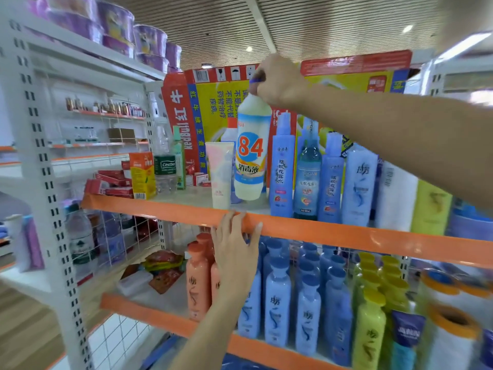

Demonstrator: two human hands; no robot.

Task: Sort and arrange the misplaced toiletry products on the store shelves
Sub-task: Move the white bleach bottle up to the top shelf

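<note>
Head view looks at a white store rack with orange-edged shelves. On the upper shelf (165,206) the right hand (280,81) pinches the blue cap of a white disinfectant bottle (250,156), fingers closed around its neck; the label shows a big orange "84" on a blue disc with "消毒液" beneath. Whether the bottle's base touches the shelf I cannot tell. Just left of it a pale pink tube (221,174) stands cap-down. To its right stand blue repellent spray bottles (281,166) lettered "驱蚊花露水", then a light blue shampoo bottle (358,185), a white one and a yellow-green one. Behind them leans a red and yellow carton (202,102) printed "红牛" and "维生素功能". Further left are a clear water bottle (165,161) with a green "Cestbon" label, an orange box (142,174) and flat red boxes (109,182).

The left hand (236,252) lies open, fingers spread, fingertips resting on the orange shelf edge, holding nothing.

On the lower shelf (149,311) stand rows of orange bottles (198,281), blue bottles (277,303) and yellow-green bottles (369,324), with a white wire divider between some rows.
</note>
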